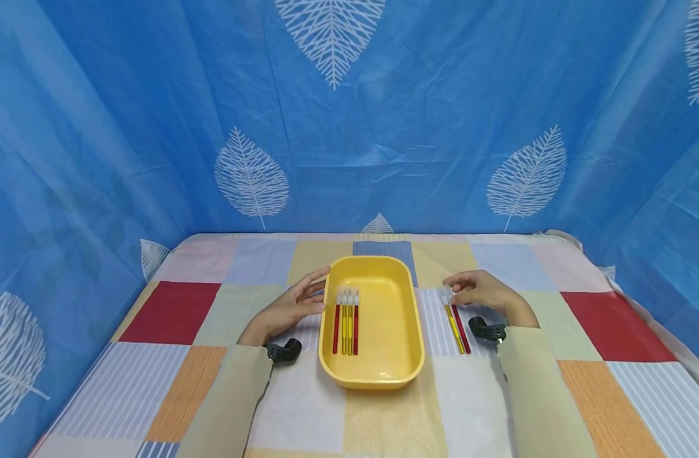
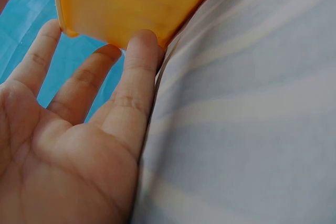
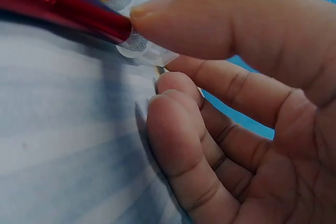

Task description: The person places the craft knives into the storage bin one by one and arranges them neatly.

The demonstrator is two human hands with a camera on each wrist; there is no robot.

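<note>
A yellow tray (image 1: 371,384) stands on the table; inside it, along its left side, several capped red and yellow craft knives (image 1: 350,327) lie in a parallel row. My left hand (image 1: 292,306) is beside the tray's left wall with spread fingers; its fingertips (image 2: 143,40) are at the wall. To the tray's right, a yellow craft knife (image 1: 453,327) and a red craft knife (image 1: 461,327) lie side by side on the cloth, clear caps pointing away. My right hand (image 1: 486,294) pinches the red one at its cap, thumb on the near side, index finger behind it, other fingers curled.
A patchwork cloth (image 1: 303,407) covers the table. Blue curtains with white leaf prints (image 1: 349,159) hang behind the table and on both sides. A black wrist camera (image 1: 284,351) sits on the left wrist and another black camera (image 1: 486,329) on the right.
</note>
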